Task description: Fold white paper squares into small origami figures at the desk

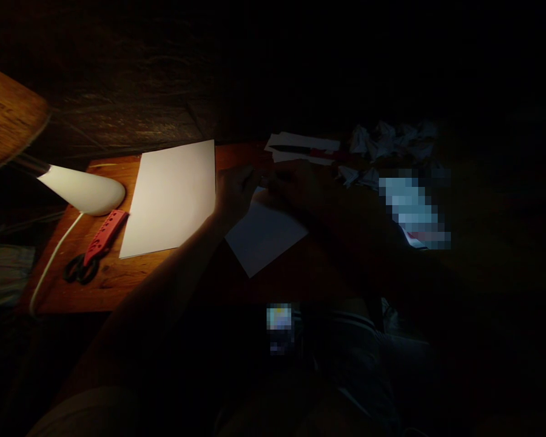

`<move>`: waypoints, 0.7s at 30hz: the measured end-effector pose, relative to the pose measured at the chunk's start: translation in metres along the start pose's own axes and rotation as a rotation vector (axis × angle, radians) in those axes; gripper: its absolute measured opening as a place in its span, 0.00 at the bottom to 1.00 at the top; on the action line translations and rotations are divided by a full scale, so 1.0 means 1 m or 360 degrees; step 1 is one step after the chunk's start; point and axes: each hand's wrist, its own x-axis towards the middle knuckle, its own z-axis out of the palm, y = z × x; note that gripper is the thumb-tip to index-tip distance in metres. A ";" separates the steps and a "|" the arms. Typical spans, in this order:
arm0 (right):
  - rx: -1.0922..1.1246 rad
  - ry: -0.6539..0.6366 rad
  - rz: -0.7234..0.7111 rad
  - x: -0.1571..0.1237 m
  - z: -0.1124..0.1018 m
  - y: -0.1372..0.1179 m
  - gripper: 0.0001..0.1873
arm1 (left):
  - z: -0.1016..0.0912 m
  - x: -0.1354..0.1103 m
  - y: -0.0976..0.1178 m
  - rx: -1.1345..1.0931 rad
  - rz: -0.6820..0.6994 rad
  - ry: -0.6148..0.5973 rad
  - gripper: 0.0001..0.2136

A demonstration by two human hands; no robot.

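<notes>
A square sheet of paper (pixel 266 237) lies turned cornerwise on the wooden table, in shadow. My left hand (pixel 236 188) is at its far corner, fingers curled in and pinching the paper there. From the other side my right hand (pixel 296 183) meets it at the same corner, its fingers bent onto the paper. Both hands are dim, so the exact fingertip contact is hard to make out. Just left of my left hand rests a stack of white paper (pixel 173 200), brightly lit.
A lamp with a white base (pixel 86 191) stands at the left, its cord (pixel 54 255) running over the edge. Scissors in a red sheath (pixel 104 240) lie beside it. At the back are a knife (pixel 295 149) on paper strips (pixel 303 161), several folded paper pieces (pixel 384 142) and a blurred bright device (pixel 412 209).
</notes>
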 end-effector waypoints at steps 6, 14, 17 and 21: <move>-0.0055 0.0029 -0.0018 0.001 0.001 0.009 0.27 | -0.002 0.000 -0.005 0.0039 0.0019 -0.0011 0.23; -0.0180 0.0055 -0.0080 -0.002 -0.005 0.004 0.28 | -0.003 0.001 -0.017 0.0077 0.0025 0.0114 0.25; -0.0168 0.0049 -0.0053 -0.003 -0.005 -0.001 0.28 | -0.003 0.000 -0.017 0.0081 0.0032 0.0102 0.25; 0.0055 0.0020 0.0049 -0.002 -0.002 -0.004 0.29 | -0.002 -0.001 -0.015 0.0046 0.0001 0.0099 0.26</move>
